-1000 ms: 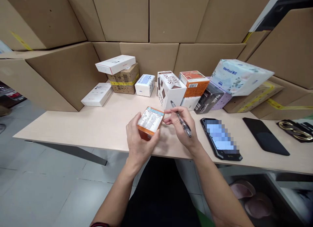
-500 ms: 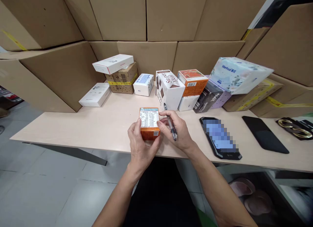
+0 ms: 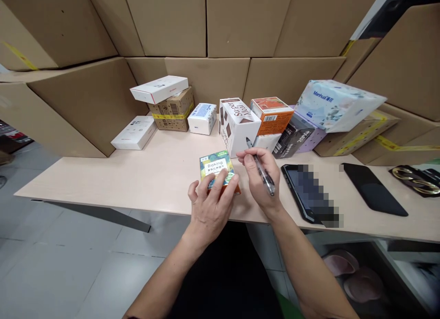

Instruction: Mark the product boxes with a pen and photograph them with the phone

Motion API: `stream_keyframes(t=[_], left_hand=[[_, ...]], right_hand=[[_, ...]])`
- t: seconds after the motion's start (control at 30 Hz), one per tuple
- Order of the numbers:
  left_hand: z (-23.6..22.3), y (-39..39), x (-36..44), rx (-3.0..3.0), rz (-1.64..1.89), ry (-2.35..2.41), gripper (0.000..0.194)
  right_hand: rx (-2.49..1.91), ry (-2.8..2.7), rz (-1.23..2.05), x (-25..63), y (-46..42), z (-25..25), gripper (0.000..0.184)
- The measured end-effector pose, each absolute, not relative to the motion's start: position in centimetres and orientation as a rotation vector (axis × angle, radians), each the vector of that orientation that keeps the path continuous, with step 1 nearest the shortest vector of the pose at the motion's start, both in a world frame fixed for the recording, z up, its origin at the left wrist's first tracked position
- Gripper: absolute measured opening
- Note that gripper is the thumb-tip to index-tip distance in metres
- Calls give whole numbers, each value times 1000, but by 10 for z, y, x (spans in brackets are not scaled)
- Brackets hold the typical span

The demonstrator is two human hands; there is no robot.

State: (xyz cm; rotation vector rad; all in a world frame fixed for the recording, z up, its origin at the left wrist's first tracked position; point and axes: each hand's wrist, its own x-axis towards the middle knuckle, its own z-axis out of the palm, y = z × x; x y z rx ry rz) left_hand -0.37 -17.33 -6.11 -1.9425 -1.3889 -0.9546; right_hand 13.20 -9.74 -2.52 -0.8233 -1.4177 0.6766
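Note:
Near the table's front edge sits a small box (image 3: 215,164) with a blue, green and yellow top marked "Binking"; orange shows low on its right side. My left hand (image 3: 212,209) grips this box from above, fingers bent over its top and near side. A clear-barrelled pen (image 3: 263,170) is held in my right hand (image 3: 263,184), slanting between thumb and fingers, its upper end towards the back of the table. My right hand is just right of the box, apart from it. Behind the pen stands a white "Super Meal" box (image 3: 240,126).
Along the back are white boxes (image 3: 134,133), a taped carton (image 3: 173,110), a tissue pack (image 3: 202,118), an orange box (image 3: 271,115) and a "Manhua" pack (image 3: 338,103). A phone-like device (image 3: 299,190) and a black slab (image 3: 374,188) lie to the right. Large cartons (image 3: 172,23) wall the rear.
The small box now shows its colourful "Binking" face instead of the printed-text label. My right hand has left the box, moving right with the pen. My left hand has shifted over the box's top.

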Motion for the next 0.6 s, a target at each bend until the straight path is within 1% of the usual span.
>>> stream_keyframes(t=[0.13, 0.3, 0.47, 0.6], left_hand=[[-61, -173, -2, -2041, -925, -1372, 55], [-62, -176, 1, -2138, -888, -1322, 51], [-65, -173, 10, -2072, -1116, -1266, 42], [-67, -168, 12, -1997, -1250, -1245, 34]], right_hand=[[-746, -1321, 787, 132, -98, -23, 21], [-694, -1245, 793, 131, -99, -20, 22], [-720, -1164, 792, 130, -95, -20, 30], [-757, -1215, 834, 130, -92, -22, 29]])
